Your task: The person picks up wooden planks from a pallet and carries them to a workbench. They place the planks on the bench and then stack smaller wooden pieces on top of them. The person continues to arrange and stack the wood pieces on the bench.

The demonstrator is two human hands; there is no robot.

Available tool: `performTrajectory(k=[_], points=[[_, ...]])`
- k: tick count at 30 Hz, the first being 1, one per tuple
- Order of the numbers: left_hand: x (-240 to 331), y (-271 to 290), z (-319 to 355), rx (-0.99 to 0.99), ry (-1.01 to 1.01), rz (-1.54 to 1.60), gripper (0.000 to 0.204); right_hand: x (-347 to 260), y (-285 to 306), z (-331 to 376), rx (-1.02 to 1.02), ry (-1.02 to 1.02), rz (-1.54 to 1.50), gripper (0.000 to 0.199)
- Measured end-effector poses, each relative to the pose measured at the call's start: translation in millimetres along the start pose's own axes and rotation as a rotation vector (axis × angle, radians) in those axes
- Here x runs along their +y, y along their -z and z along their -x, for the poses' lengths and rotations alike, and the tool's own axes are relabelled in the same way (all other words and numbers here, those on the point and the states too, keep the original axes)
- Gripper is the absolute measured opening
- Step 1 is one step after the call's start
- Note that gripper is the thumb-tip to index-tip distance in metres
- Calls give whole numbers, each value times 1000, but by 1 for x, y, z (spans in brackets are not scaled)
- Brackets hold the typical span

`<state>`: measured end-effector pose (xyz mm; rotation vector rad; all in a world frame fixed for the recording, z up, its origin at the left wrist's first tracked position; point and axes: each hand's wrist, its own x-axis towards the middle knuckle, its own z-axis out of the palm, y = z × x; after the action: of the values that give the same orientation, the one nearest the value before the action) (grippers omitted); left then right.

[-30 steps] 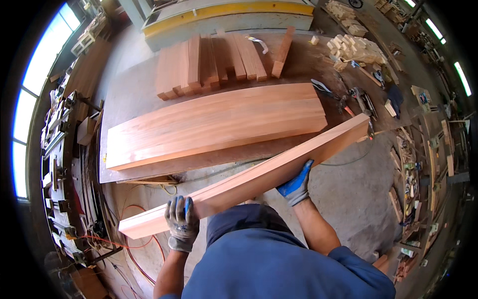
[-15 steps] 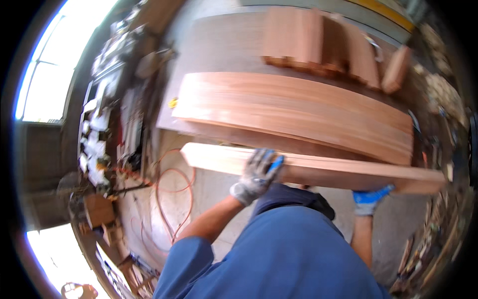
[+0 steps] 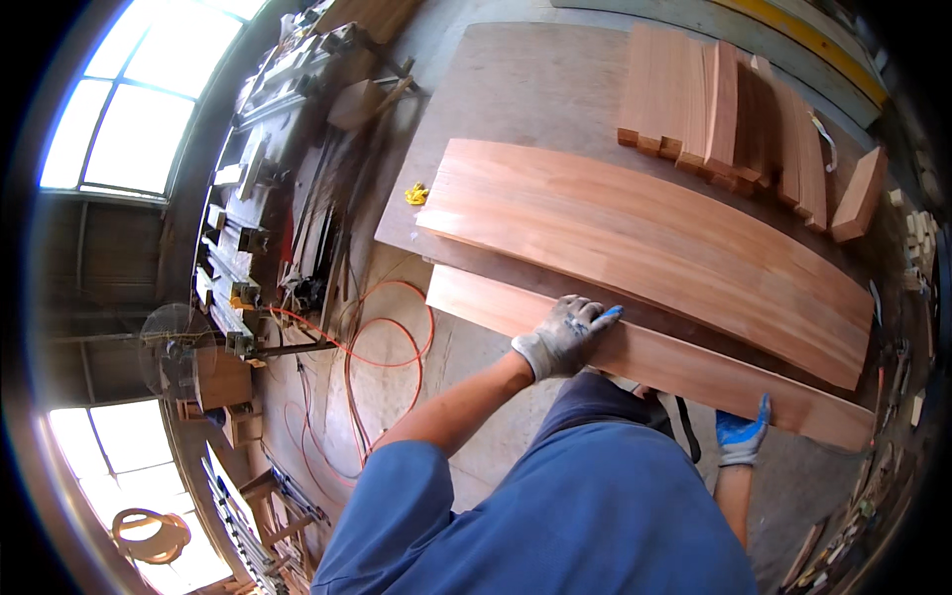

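A long reddish-brown wooden board (image 3: 684, 365) lies across the front of me, along the near edge of the workbench. My left hand (image 3: 569, 337), in a grey-and-blue work glove, grips it left of its middle, with the fingers over the upper side. Toward the right end, my right hand (image 3: 741, 434) holds the near edge from below; its blue-palmed glove shows a raised thumb, and the other fingers are partly hidden. Just beyond the board, a wide, flat wooden panel (image 3: 635, 238) rests on the bench (image 3: 535, 84).
Several wooden planks (image 3: 684, 94) stand side by side at the far right of the bench, with a separate block (image 3: 859, 195) beside them. A yellow crumpled item (image 3: 416, 194) sits by the panel's left end. An orange hose (image 3: 420, 347) coils on the floor at left.
The board has tilted so its broad face shows more, and its right end sits lower in the picture. Both hands still hold it. The bench and its planks appear farther right as the view shifted.
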<state>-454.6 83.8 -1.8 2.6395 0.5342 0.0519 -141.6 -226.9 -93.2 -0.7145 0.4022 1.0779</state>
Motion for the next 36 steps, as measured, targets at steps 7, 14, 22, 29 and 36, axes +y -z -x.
performTrajectory(k=[7,14,22,29,36], points=[[-29,5,3,-24,-31,3,74,35,-22,-15,265,-10,-11,53],[-27,-28,7,20,8,-220,56,46,-42,-28,517,-66,155,62],[-42,-17,9,121,37,-257,53,44,-106,-21,597,-70,413,54],[-43,-13,4,273,-40,-338,61,48,-136,-21,508,-101,534,42],[-4,-8,-49,83,16,-249,87,56,-122,-25,217,-255,554,32]])
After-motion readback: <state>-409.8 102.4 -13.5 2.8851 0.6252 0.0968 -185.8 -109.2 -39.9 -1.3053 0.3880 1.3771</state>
